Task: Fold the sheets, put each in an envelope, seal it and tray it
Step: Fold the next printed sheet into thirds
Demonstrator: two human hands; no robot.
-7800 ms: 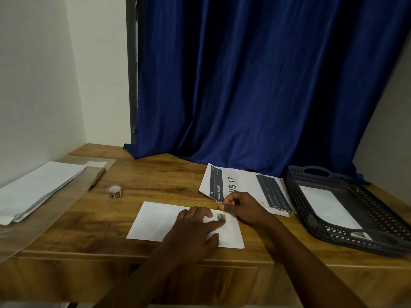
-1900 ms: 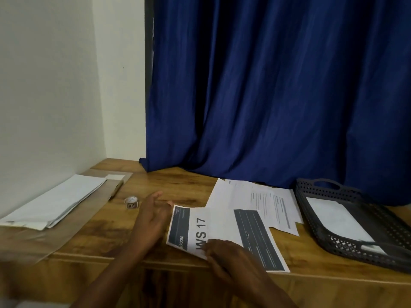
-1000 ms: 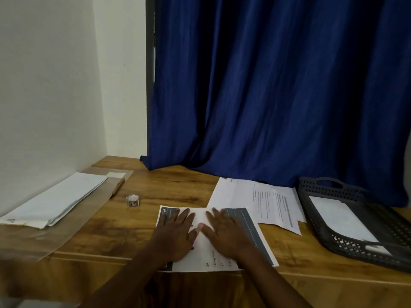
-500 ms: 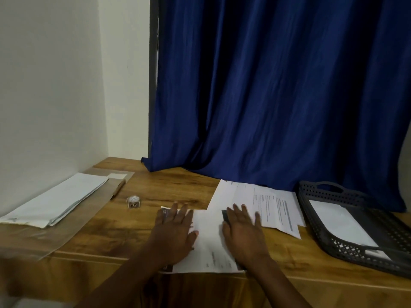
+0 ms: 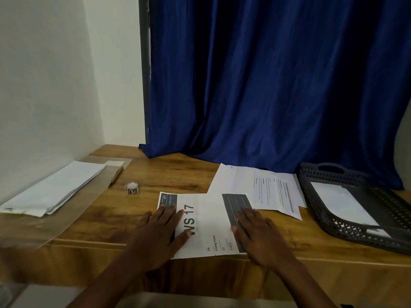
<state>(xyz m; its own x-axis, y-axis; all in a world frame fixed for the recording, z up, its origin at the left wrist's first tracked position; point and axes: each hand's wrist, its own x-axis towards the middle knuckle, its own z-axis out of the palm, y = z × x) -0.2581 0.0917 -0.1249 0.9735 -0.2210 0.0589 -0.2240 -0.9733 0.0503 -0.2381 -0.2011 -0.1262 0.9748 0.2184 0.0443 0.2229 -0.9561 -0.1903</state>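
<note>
A printed sheet [image 5: 209, 225] with large dark lettering and two dark bands lies flat at the table's front edge. My left hand [image 5: 159, 234] rests palm down on its left part, fingers spread. My right hand [image 5: 258, 234] presses flat on its right dark band. More printed sheets [image 5: 262, 190] lie behind it. A dark perforated tray [image 5: 329, 221] at the right holds a white envelope [image 5: 340, 203]. A stack of white envelopes [image 5: 55, 187] lies at the left by the wall.
A small sticker roll [image 5: 132, 188] stands left of the sheet, and a pen [image 5: 115, 176] lies on a clear plastic sleeve [image 5: 73, 210]. A blue curtain [image 5: 266, 85] hangs behind the wooden table [image 5: 173, 174]. A white wall runs along the left.
The sealed envelope left the table's middle and a printed sheet was pulled to the front edge. In the last second both hands slid apart across it, left hand leftward, right hand rightward.
</note>
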